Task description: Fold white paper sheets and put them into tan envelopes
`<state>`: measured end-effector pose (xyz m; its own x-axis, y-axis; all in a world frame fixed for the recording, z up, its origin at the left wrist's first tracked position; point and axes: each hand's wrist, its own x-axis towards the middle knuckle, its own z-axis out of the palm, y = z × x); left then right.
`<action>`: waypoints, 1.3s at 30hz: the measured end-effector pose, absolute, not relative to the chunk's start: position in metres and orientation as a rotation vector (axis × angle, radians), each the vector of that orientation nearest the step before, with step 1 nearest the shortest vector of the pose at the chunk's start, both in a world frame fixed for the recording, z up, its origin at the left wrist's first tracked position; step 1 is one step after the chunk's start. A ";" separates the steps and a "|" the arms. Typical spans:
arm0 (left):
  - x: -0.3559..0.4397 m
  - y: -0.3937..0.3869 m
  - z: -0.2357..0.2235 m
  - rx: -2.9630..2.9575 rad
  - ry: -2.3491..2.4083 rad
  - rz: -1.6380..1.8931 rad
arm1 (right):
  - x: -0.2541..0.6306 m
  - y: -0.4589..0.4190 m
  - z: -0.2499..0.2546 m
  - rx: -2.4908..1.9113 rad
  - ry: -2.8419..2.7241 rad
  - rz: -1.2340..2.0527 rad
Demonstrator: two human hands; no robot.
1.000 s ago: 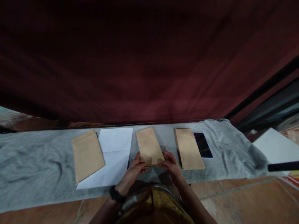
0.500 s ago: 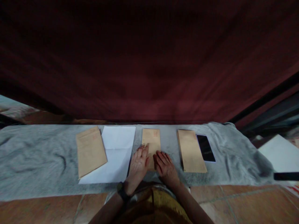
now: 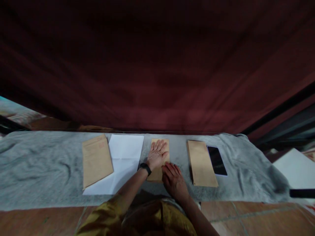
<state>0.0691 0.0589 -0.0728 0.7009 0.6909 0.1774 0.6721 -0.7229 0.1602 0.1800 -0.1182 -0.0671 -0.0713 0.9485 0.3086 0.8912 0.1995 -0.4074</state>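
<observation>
A brown paper envelope (image 3: 154, 175) lies flat in front of me on a grey cloth. Across its upper half my left hand (image 3: 157, 154) is laid flat, fingers spread, with a dark band on the wrist. My right hand (image 3: 174, 178) rests at the envelope's lower right edge, its fingers bent and lying loosely on the paper and cloth. To the left, another brown envelope (image 3: 96, 160) overlaps white paper sheets (image 3: 126, 164) with a fold crease. On the right is a stack of brown envelopes (image 3: 202, 164).
A dark-screened phone (image 3: 217, 160) lies against the stack's right side. The grey cloth (image 3: 49, 167) covers the long narrow surface. Behind it hangs a dark red curtain (image 3: 157, 82). Tiled floor (image 3: 226, 214) shows at the near edge, and a white panel (image 3: 296, 167) stands far right.
My left hand has moved up and to the right, from the envelope's left edge onto its upper half, with fingers spread wider. My right hand stays near the lower right edge.
</observation>
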 end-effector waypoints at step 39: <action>-0.029 -0.057 -0.062 2.904 0.820 0.500 | 0.177 -0.118 -0.076 -1.711 -1.879 0.104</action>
